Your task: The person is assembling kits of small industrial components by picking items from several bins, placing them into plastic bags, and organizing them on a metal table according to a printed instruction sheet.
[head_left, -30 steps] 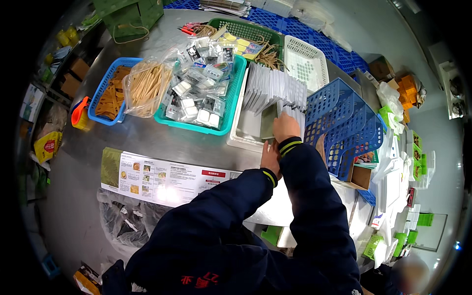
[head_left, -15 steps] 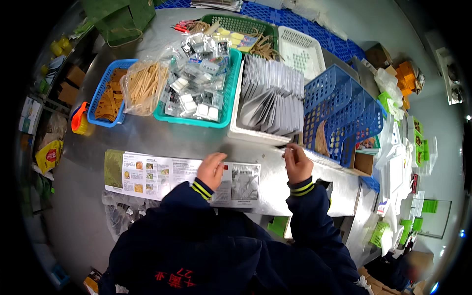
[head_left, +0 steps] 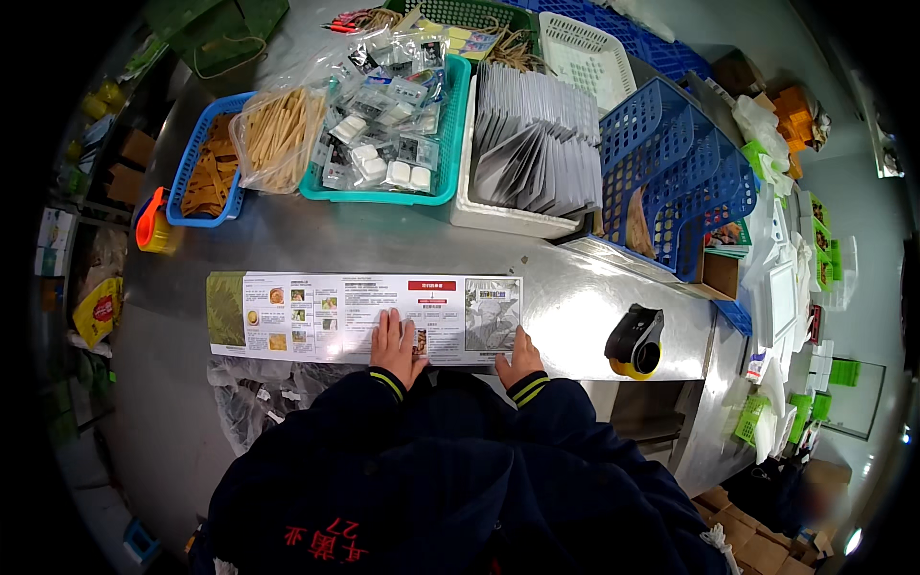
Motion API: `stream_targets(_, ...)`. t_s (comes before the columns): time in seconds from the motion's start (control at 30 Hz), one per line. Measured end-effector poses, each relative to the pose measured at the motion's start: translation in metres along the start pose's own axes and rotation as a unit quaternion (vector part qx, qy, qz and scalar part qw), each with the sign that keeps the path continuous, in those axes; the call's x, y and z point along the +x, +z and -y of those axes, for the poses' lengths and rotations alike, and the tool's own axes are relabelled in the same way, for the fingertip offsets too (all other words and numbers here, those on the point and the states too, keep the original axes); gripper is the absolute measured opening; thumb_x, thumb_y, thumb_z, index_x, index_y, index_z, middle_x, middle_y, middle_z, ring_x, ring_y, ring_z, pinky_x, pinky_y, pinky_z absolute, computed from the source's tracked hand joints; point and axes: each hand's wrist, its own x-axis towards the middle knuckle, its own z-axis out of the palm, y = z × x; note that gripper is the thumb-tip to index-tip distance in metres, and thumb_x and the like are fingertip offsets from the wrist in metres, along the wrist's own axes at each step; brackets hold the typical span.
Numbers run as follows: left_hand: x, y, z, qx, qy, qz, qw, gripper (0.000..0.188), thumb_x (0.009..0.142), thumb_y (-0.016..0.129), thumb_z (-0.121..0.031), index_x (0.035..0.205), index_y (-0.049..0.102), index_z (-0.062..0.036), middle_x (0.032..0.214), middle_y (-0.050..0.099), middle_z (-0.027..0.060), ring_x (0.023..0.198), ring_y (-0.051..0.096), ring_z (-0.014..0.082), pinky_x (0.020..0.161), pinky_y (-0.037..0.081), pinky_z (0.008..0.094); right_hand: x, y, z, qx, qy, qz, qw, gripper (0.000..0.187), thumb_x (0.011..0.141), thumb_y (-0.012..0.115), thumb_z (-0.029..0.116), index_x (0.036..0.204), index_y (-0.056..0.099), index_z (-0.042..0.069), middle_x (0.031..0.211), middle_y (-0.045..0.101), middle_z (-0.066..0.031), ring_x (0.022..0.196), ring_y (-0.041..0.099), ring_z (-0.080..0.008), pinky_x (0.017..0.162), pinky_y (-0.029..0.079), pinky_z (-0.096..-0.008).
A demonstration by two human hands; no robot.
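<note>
A long printed leaflet (head_left: 359, 295) lies unfolded on the metal table in front of me, with a green picture at its left end and a grey picture panel (head_left: 493, 314) at its right. My left hand (head_left: 395, 351) rests on the lower middle of the leaflet, its fingers stretched out. At the lower right corner is my right hand (head_left: 520, 359), thumb and index finger apart and touching the edge; its other fingers hardly show. Neither hand is seen holding anything. Crumpled clear plastic bags (head_left: 251, 398) lie just below the leaflet's left part.
Behind the leaflet stand a blue basket (head_left: 235, 209) of brown strips, a bag of sticks (head_left: 278, 139), a teal basket (head_left: 379, 197) of small packets and a white box (head_left: 513, 222) of grey sleeves. Blue dividers (head_left: 661, 172) and a black tape dispenser (head_left: 633, 340) are to the right.
My right hand has come from beside the white box down to the leaflet's right corner. My left hand has settled lower on the leaflet with fingers spread. The tape dispenser is now uncovered.
</note>
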Motion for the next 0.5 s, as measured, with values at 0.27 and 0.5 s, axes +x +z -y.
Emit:
stream_targets(0.27,0.005,0.002,0.005,-0.014,0.039,-0.048,0.998,0.071,0.074,0.063,-0.034,0.125,0.033,0.0034,0.133,0.025,0.0239,0.125,0.019,0.04,0.102,0.02,0.0438,0.024,-0.03,0.003,0.42,0.089,-0.031,0.903,0.04,0.076,0.063,0.018,0.105,0.051,-0.006,0.056,0.054,-0.004,0.051,0.047,-0.0065,0.047,0.039,-0.0227)
stream_targets(0.5,0.065,-0.119,-0.018,-0.138,0.168,-0.18,0.959,0.079,0.064,0.072,-0.032,0.124,0.034,0.0038,0.126,0.037,0.0235,0.117,0.034,0.0387,0.098,0.027,0.0411,0.012,-0.11,0.061,0.301,-0.153,0.045,0.94,0.019,0.08,0.061,0.013,0.07,0.054,-0.002,0.053,0.048,-0.0041,0.051,0.042,-0.0075,0.047,0.036,-0.0234)
